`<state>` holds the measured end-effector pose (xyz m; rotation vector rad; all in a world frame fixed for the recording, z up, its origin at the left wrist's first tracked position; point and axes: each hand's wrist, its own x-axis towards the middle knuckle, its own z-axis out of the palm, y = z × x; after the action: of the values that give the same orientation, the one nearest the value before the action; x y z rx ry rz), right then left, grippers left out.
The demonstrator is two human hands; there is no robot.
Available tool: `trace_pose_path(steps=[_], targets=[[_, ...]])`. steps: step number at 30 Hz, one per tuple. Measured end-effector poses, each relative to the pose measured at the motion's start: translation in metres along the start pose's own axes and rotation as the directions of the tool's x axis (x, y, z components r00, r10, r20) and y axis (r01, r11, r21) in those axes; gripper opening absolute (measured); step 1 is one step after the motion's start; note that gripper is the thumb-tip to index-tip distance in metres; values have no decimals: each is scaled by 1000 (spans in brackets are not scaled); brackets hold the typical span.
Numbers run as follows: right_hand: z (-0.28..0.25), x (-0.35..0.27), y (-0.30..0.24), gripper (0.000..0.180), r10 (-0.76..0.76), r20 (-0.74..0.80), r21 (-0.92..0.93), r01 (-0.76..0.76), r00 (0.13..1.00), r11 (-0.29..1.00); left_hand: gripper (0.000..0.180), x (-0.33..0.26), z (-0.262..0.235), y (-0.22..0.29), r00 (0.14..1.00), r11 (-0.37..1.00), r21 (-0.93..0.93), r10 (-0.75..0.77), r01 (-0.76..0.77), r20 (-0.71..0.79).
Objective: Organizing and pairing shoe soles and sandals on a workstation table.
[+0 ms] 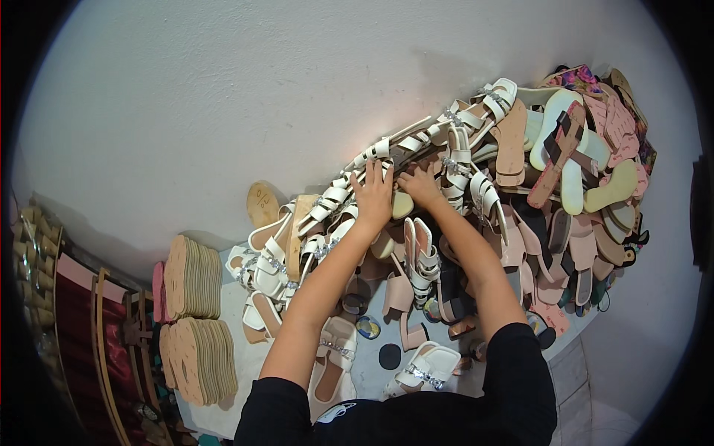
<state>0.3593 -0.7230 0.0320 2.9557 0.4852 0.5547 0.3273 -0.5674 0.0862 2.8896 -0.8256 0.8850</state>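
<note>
Both my arms reach forward into a large heap of sandals and soles against the wall. My left hand [374, 195] rests with its fingers stretched and apart on the white strappy sandals [370, 154] stacked along the wall. Just right of it, my right hand [422, 186] reaches into the heap, fingers apart and slightly bent, above a pale rounded sole [402, 204]. More white sandals with silvery trim [455, 167] stand close to its right. Neither hand visibly grips anything, though some fingertips are partly hidden among the straps.
Stacks of beige soles [195, 275] stand on the table's left. Loose soles [561, 141] and pink sandals [584, 249] crowd the right. Near my body lie white sandals [425, 368] and a black oval piece [390, 356]. A wooden rack [104, 349] is at far left.
</note>
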Motion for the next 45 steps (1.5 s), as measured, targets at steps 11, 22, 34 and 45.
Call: trace_pose_path(steps=[11, 22, 34, 45], targets=[[-64, -42, 22, 22, -82, -224, 440, 176, 971, 881, 61, -3, -13, 0, 992, 997, 28, 65, -68, 111], [-112, -49, 17, 25, -135, -292, 528, 277, 947, 803, 46, -17, -58, -2, 945, 894, -328, 242, -305, -219], [-176, -69, -22, 35, -110, -423, 527, 343, 899, 777, 35, -47, -121, -13, 908, 891, -306, 218, -335, -359], [-178, -72, -36, 36, 202, -584, 546, 195, 786, 815, 37, -81, -135, -26, 886, 921, -239, 188, -309, -424]])
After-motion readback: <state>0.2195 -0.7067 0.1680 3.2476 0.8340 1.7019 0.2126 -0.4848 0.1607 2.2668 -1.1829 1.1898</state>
